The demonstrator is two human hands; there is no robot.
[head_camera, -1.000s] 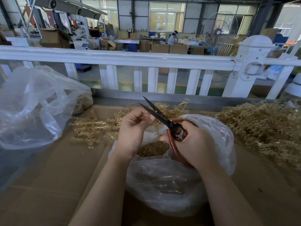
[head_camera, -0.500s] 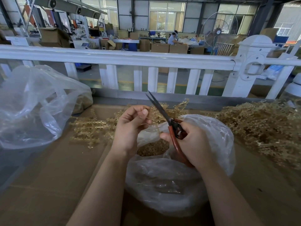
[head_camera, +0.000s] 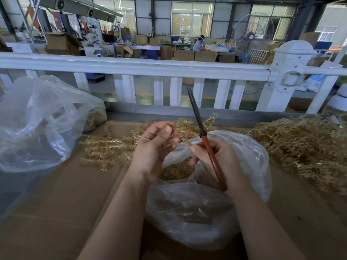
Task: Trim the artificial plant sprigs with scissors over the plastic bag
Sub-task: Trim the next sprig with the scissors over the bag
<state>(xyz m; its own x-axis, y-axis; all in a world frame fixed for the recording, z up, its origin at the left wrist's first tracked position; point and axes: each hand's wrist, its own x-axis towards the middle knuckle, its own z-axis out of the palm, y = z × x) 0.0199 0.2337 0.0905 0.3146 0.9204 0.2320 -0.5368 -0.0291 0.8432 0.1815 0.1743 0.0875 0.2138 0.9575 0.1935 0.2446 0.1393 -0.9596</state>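
My right hand (head_camera: 223, 162) grips the red-handled scissors (head_camera: 210, 147); their dark blades are closed and point up and away. My left hand (head_camera: 152, 147) pinches a thin golden sprig (head_camera: 180, 141) between thumb and fingers, just left of the scissors. Both hands hover over the open clear plastic bag (head_camera: 249, 162), which holds a heap of golden trimmings (head_camera: 176, 169). A low spread of golden sprigs (head_camera: 105, 147) lies left of my hands, and a big pile of sprigs (head_camera: 304, 147) fills the right side.
The work surface is brown cardboard (head_camera: 56, 212). A large crumpled clear bag (head_camera: 37, 124) sits at the left. A white railing (head_camera: 150, 68) runs across behind the table. Beyond it is a workshop with boxes and a standing fan (head_camera: 251, 34).
The scissor blades have closed and swung from pointing up-left to nearly upright. My left hand has risen slightly, its fingers opening a little round the sprig.
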